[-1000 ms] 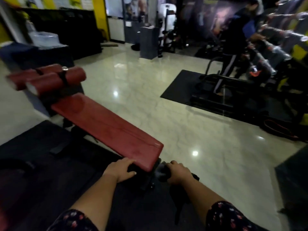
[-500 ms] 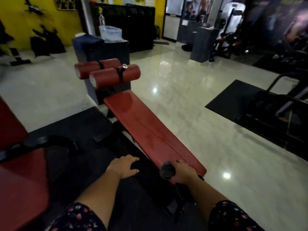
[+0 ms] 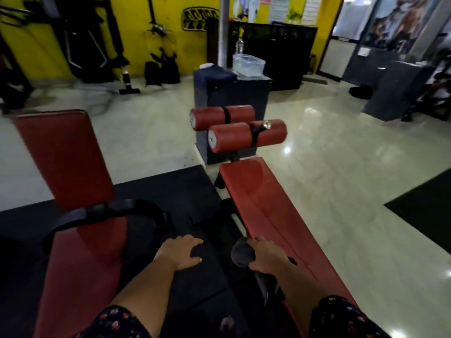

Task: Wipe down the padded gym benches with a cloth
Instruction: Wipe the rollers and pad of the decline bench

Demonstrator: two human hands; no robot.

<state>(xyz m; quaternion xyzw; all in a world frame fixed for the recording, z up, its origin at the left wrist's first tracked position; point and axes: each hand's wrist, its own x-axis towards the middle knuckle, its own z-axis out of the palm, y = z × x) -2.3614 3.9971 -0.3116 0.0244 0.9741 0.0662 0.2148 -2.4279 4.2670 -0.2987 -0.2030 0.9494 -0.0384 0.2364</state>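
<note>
Cloth on the bench's left edge now, so wiping looks set to start.
The right hand (image 3: 267, 256) has come from off the near end of the bench (image 3: 266, 211) to its left edge. Its fingers are curled round the dark cloth (image 3: 242, 255), which touches the red pad close to the near corner. The left hand (image 3: 181, 252) has left that end and lies open, fingers loosely spread, over the black mat (image 3: 158, 189), holding nothing. The pad up to the rollers (image 3: 246, 135) is probably still to do, and a second bench (image 3: 80, 264) has swung into view on the left.
</note>
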